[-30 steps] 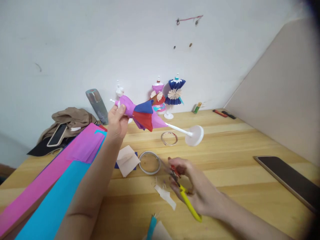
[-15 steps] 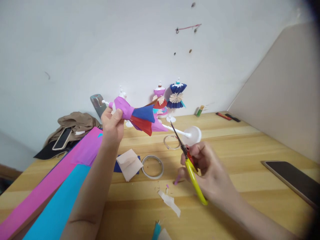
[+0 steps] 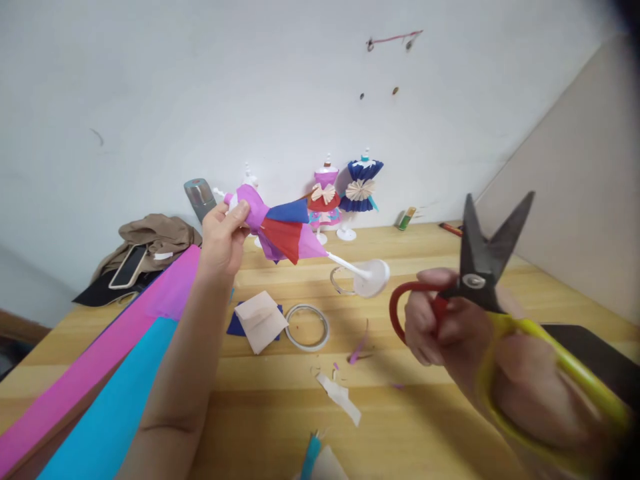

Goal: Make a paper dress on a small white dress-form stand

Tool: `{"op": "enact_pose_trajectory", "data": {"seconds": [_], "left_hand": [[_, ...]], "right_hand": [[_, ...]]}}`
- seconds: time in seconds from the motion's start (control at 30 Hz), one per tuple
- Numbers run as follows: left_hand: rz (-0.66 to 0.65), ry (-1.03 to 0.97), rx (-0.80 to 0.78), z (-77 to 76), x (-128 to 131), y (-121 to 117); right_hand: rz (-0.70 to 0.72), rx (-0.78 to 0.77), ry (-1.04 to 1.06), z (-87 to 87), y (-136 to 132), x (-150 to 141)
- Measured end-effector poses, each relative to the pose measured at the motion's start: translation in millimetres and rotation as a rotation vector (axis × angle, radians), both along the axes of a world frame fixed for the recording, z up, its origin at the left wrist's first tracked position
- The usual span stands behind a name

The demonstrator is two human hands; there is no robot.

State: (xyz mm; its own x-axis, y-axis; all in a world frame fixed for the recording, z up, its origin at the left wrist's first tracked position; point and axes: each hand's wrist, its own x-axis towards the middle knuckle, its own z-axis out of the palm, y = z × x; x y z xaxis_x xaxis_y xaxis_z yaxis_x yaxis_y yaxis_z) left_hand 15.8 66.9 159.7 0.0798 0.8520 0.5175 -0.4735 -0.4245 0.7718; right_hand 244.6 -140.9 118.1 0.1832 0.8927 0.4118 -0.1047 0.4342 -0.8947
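Note:
My left hand (image 3: 223,237) is closed round the top of a small white mannequin stand dressed in purple, blue and red paper (image 3: 280,227), held sideways above the table. The stand's thin white pole and round base (image 3: 373,277) point to the right. My right hand (image 3: 465,333) grips scissors (image 3: 483,267) with one red and one yellow handle. They are raised close to the camera, blades apart and pointing up, well right of the paper dress.
Two dressed mannequins (image 3: 325,193) (image 3: 361,187) stand by the wall. Tape rings (image 3: 307,327), beige and blue paper pieces (image 3: 260,320) and scraps (image 3: 340,397) lie on the wooden table (image 3: 435,247). Pink and cyan sheets (image 3: 110,360) lie left, a phone (image 3: 129,265) on cloth behind, a tablet (image 3: 595,340) right.
My right hand has drawn the scissors away from the stand's pole, up and right toward the camera, with the blades now apart. A purple sliver lies on the table. The left hand stays almost still.

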Motion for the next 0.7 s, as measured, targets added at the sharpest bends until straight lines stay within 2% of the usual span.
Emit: {"op": "enact_pose_trajectory", "data": {"seconds": [0.1, 0.2, 0.33, 0.47, 0.53, 0.6, 0.7], "left_hand": [[-0.049, 0.054, -0.108, -5.4, 2, 7], [-0.060, 0.079, -0.132, -8.7, 3, 10], [0.048, -0.003, 0.031, -5.5, 10, -3], [0.215, -0.057, 0.218, 0.2, 23, -35], [0.229, -0.056, 0.230, 2.0, 27, -49], [0.155, -0.063, 0.203, 3.4, 27, -55], [-0.025, -0.067, 0.133, 4.4, 26, -47]], "right_hand": [[0.092, -0.081, 0.004, 13.3, -4, -2], [0.027, -0.093, -0.033, 14.2, -11, -3], [-0.141, -0.087, -0.003, 6.8, -5, 2], [-0.264, -0.129, 0.007, -6.8, 26, 19], [-0.416, -0.052, -0.036, -9.2, 38, 34], [-0.482, -0.003, -0.076, -6.6, 40, 50], [-0.454, 0.063, -0.213, 0.9, 30, 64]]}}
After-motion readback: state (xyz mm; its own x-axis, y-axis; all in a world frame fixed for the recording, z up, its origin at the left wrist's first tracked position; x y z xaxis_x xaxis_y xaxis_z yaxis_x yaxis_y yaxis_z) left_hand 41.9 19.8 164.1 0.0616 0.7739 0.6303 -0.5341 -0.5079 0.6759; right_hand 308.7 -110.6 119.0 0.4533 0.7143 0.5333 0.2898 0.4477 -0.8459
